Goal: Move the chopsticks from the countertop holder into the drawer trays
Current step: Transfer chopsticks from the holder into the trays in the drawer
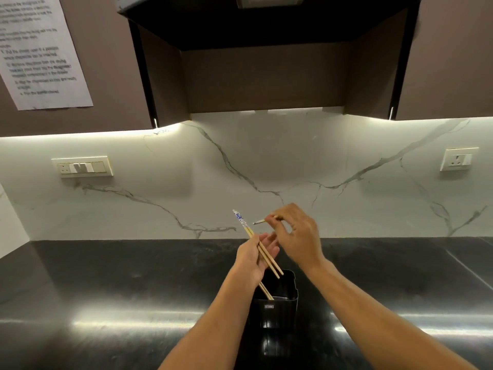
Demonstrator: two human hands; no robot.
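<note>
The left hand has its fingers wrapped around a pair of chopsticks with blue and white tops. The right hand pinches one more stick. Below them a black holder sits on the dark tabletop. Its small label is too blurry to read.

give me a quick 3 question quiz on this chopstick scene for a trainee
1. True or false: the left hand holds chopsticks with blue-patterned tops.
2. Multiple choice: the right hand pinches A) a spoon B) a single chopstick C) nothing.
3. Fill in: the black holder stands on the dark ____.

Key
1. True.
2. B.
3. Countertop; the drawer trays are not in view.
</note>
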